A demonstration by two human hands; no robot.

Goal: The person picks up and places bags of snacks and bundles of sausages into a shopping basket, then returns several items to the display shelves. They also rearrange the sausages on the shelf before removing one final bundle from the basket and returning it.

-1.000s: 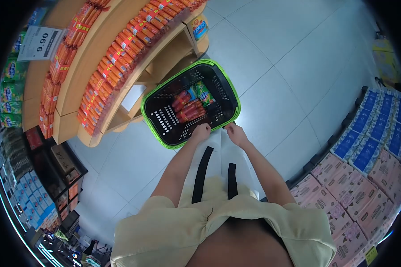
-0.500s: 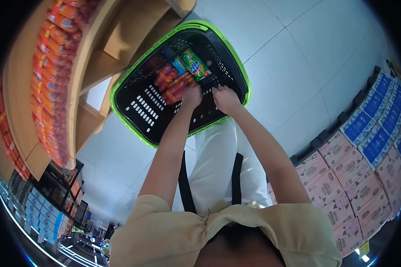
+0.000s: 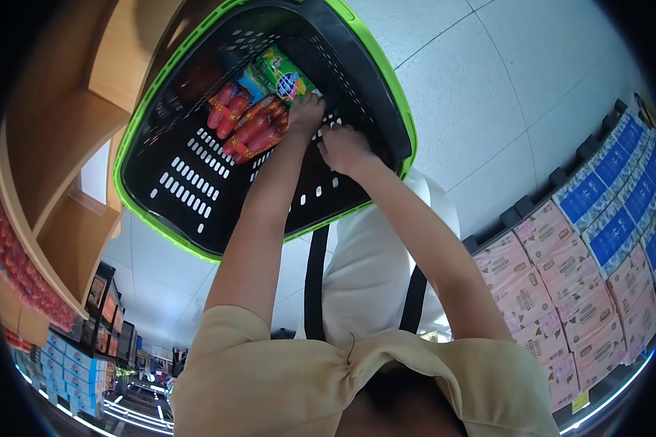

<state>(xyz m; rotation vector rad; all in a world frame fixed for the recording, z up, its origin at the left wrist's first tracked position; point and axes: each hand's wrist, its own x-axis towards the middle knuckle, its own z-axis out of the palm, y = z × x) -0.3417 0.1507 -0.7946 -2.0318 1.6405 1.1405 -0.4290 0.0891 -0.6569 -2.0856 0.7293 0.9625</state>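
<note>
A black basket with a bright green rim lies below me, its open side toward me. Inside are a green packet, a blue packet and red sausage packs. My left hand reaches in at the lower edge of the green packet, its fingertips bent against it; whether it grips the packet cannot be made out. Close beside it on the right, my right hand is inside the basket with its fingers curled; what they hold, if anything, is hidden.
Wooden shelving stands at the left, with red packaged goods on it. Pink packs and blue packs are stacked at the right. Pale floor tiles show beyond the basket.
The basket and its contents appear larger and further to the upper left. My left hand has moved from the sausage packs to the green packet; my right hand stays close by it.
</note>
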